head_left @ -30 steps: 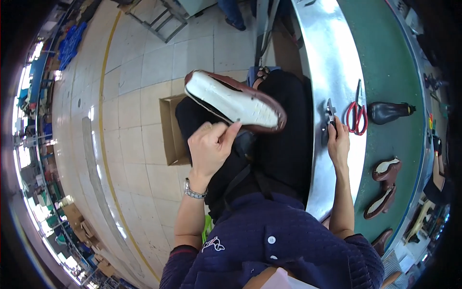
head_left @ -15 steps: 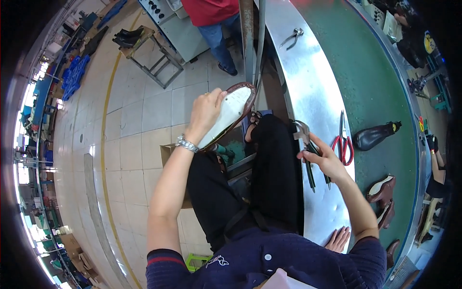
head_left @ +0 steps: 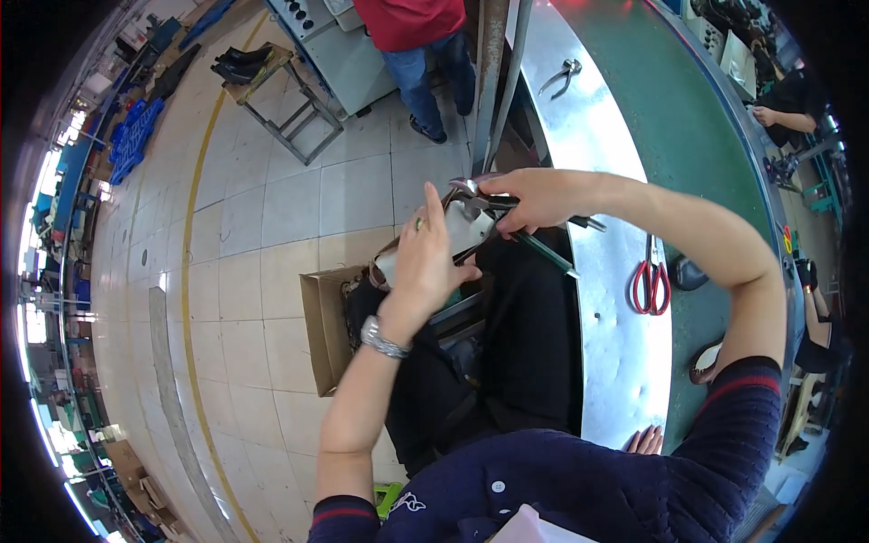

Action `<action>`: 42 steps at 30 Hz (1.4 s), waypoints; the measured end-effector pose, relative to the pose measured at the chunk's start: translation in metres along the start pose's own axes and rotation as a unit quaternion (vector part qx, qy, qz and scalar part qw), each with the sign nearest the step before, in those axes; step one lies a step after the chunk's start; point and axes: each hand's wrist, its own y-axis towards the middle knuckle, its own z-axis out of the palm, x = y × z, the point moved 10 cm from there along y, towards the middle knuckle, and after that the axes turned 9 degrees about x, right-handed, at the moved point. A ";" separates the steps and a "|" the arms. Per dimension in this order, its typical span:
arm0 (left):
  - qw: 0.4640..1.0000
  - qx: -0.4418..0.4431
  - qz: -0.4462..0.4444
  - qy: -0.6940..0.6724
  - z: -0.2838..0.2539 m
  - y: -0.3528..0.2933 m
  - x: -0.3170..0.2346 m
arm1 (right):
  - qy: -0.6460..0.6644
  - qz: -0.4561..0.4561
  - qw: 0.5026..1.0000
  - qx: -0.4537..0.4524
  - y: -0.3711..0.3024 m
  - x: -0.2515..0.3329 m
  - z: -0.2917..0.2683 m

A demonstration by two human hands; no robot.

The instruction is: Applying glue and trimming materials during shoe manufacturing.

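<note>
Above my lap, a brown shoe with a white underside [head_left: 468,232] lies in the grip of my left hand [head_left: 418,262]. That hand covers part of the shoe; its index finger points up and its thumb lies along the near side. My right hand [head_left: 543,201] is closed round metal pincers with dark green handles [head_left: 547,255]. The pincer jaws are at the far end of the shoe, against its edge; whether they pinch the material I cannot make out. Red-handled scissors [head_left: 650,285] lie on the metal bench to the right.
The metal bench top [head_left: 625,380] runs along my right, with a second pair of pincers [head_left: 563,78] at its far end. Another person's fingers [head_left: 646,441] rest on it nearby. Beyond is a green surface [head_left: 625,90] with shoes. A cardboard box [head_left: 324,330] stands left of my legs.
My right hand has carried the pincers from over the bench leftward to the shoe. My left hand has brought the shoe lower and a little right, toward my lap.
</note>
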 end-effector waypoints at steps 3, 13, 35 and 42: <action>0.997 -0.073 -0.005 -0.031 0.009 -0.005 0.003 | 0.072 0.035 0.997 -0.004 -0.006 -0.004 0.018; 0.985 -0.160 0.054 -0.035 0.009 -0.023 -0.006 | -0.137 -0.126 0.941 -0.283 -0.029 -0.015 0.046; 0.954 -0.214 0.148 0.148 0.021 -0.036 -0.015 | -0.284 -0.039 0.906 -0.312 -0.043 0.043 0.010; 0.957 -0.229 0.147 0.096 0.021 -0.032 -0.012 | -0.281 0.019 0.920 -0.272 -0.028 0.006 0.025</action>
